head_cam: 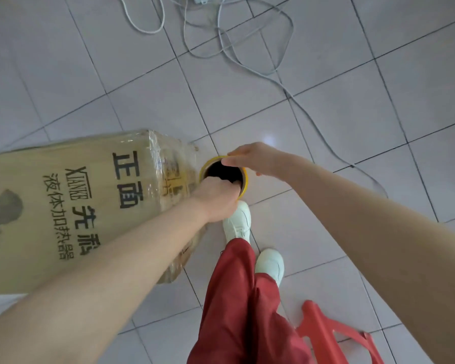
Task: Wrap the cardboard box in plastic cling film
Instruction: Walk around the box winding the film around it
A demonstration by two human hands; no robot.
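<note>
You're mid-wrap: your left hand [216, 198] and right hand [255, 160] both grip the cling film roll [226, 171] beside the partly filmed cardboard box [63, 206]. Next, carry it round the box, keeping the film taut.

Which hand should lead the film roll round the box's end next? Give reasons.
Left, probably. The left hand has its fingers hooked inside the core of the film roll, beside the film-covered end of the cardboard box. The right hand only pinches the far rim, so it seems suited to steadying.
</note>
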